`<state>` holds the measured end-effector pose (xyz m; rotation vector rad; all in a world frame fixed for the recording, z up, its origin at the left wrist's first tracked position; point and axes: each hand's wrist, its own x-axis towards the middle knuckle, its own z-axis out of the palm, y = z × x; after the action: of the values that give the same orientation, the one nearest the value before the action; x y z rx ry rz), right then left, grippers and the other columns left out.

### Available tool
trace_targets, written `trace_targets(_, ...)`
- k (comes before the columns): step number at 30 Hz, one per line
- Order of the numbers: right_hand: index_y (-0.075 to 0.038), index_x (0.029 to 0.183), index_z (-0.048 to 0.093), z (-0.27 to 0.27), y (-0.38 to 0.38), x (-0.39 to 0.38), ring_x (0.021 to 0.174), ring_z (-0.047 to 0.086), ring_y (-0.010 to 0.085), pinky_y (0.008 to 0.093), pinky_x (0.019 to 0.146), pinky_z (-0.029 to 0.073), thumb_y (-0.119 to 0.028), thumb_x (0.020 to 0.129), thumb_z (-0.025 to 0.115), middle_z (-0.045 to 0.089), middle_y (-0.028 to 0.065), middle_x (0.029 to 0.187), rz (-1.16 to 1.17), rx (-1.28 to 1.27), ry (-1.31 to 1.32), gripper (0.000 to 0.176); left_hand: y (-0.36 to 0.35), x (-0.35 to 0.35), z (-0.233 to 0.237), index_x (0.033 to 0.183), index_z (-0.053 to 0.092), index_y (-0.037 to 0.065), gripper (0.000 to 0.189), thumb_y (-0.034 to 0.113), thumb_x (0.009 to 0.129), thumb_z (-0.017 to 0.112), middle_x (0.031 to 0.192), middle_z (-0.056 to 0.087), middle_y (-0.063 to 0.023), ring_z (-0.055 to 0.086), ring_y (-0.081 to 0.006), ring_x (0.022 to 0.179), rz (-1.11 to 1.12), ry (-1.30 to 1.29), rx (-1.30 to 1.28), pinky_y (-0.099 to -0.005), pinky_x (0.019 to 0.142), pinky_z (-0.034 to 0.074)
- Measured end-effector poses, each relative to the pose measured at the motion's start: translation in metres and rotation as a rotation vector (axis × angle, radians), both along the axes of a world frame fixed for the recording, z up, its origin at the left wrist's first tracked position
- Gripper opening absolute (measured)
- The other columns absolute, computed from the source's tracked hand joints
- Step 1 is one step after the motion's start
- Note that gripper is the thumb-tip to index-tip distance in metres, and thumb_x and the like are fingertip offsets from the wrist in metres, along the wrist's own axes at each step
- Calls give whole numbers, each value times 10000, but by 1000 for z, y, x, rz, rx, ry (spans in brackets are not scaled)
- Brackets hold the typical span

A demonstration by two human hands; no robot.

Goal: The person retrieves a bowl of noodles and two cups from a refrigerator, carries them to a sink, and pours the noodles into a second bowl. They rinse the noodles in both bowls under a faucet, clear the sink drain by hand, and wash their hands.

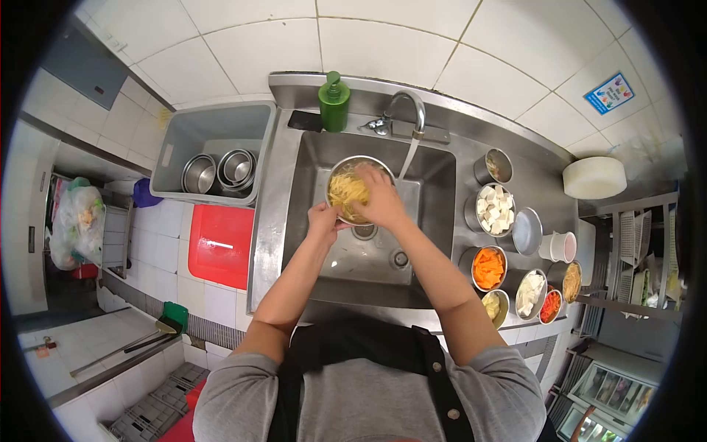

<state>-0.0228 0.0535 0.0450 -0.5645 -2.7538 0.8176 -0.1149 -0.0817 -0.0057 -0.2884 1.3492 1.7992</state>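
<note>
I stand at a steel sink (431, 221). My left hand (322, 221) grips the near rim of a round metal bowl (337, 177) that holds pale yellow shredded food (346, 193). My right hand (377, 197) is down inside the bowl, fingers pressed into the shreds. Water runs from the tap (412, 110) in a thin stream just right of the bowl.
A green soap bottle (333, 103) stands behind the sink. Right of the sink are several metal pots with white cubes (495, 208), orange slices (488, 268) and other cut food. A grey tub (213, 151) with metal bowls and a red lid (219, 245) sit to the left.
</note>
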Motion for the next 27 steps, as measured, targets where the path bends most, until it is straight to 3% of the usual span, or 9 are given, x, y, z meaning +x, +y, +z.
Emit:
trace_targets(7,-65,1381,441,-13,-48,-28,1314,360,390,487,1066,328,-427,815,692,371,199,1447,-103,79,278,718,-44,-14,14,928,558,-74,188,-123,749,532,859,637,-171,686,-287,689,102,96,-40,-423,576,644)
trace_targets(13,-139,1452,363,0,-85,-57,1274,383,406,516,1041,337,-586,823,622,388,218,1404,-265,-89,15,814,-67,-19,17,752,557,-15,88,-99,737,536,756,624,-132,660,-231,586,163,292,-71,-386,496,621)
trace_targets(21,-136,1452,360,0,-104,-83,1277,355,417,530,1034,330,-552,832,631,373,221,1389,-285,-174,200,793,-74,-24,43,607,450,66,221,-83,731,557,615,523,-23,522,-113,468,251,515,-130,-308,378,535)
trace_targets(24,-116,1432,375,-8,-103,-92,1265,343,437,539,1037,308,-508,840,646,350,233,1396,-286,-183,364,760,-74,-31,47,581,396,67,269,-87,723,565,584,465,4,466,-86,472,205,678,-224,-319,626,593)
trace_targets(27,-94,1422,372,-13,-98,-102,1258,324,456,532,1057,272,-461,844,655,331,245,1407,-296,-237,467,741,-67,-37,50,579,364,39,280,-88,720,571,550,424,-9,438,-77,524,183,1110,-299,-342,969,477)
